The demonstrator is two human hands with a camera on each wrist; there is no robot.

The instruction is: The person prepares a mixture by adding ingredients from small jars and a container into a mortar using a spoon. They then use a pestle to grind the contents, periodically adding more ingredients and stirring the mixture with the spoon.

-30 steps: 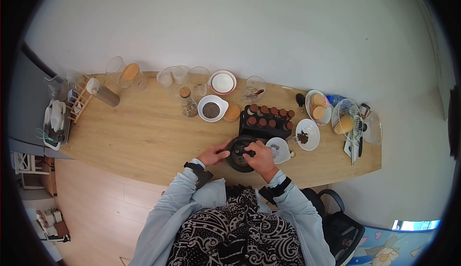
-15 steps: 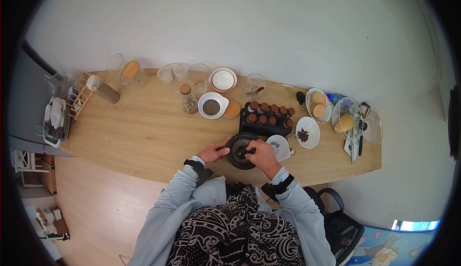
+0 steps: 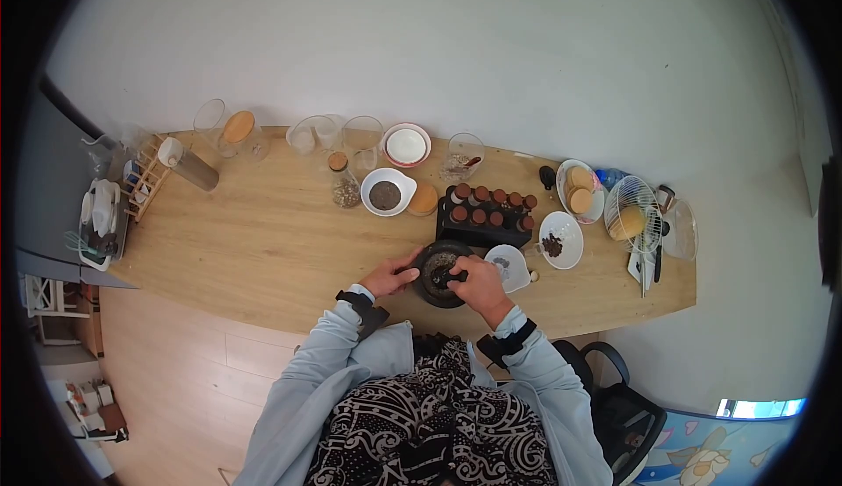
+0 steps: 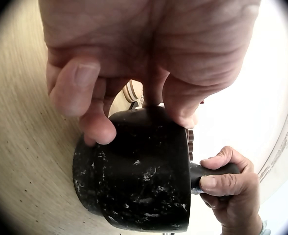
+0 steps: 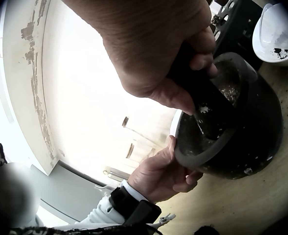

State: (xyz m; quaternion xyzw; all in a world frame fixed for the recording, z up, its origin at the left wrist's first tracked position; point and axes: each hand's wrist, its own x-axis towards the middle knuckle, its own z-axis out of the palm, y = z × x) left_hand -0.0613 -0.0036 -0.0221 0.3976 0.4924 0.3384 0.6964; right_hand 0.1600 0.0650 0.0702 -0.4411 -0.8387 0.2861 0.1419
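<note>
A black mortar (image 3: 427,290) (image 4: 144,171) (image 5: 251,142) with white specks stands near the table's front edge. The left hand (image 3: 389,277) (image 4: 149,54) (image 5: 156,174) holds its left side, thumb at the rim and fingers around the outer wall. The right hand (image 3: 481,288) (image 4: 234,191) (image 5: 158,54) grips a black pestle (image 4: 196,177) (image 5: 210,107), whose lower end is inside the mortar. Greyish bits lie in the mortar's bowl, partly hidden by the pestle and hand.
Behind the mortar stands a black rack (image 3: 478,236) of brown-capped jars. White bowls (image 3: 517,282) (image 3: 570,260) are to the right, another (image 3: 406,189) holding dark grains behind. Glass containers line the wall; a wire basket (image 3: 651,239) sits far right.
Compared with one second ago, the mortar is slightly farther from the body in the head view and the right hand has shifted slightly. Both hands keep their hold.
</note>
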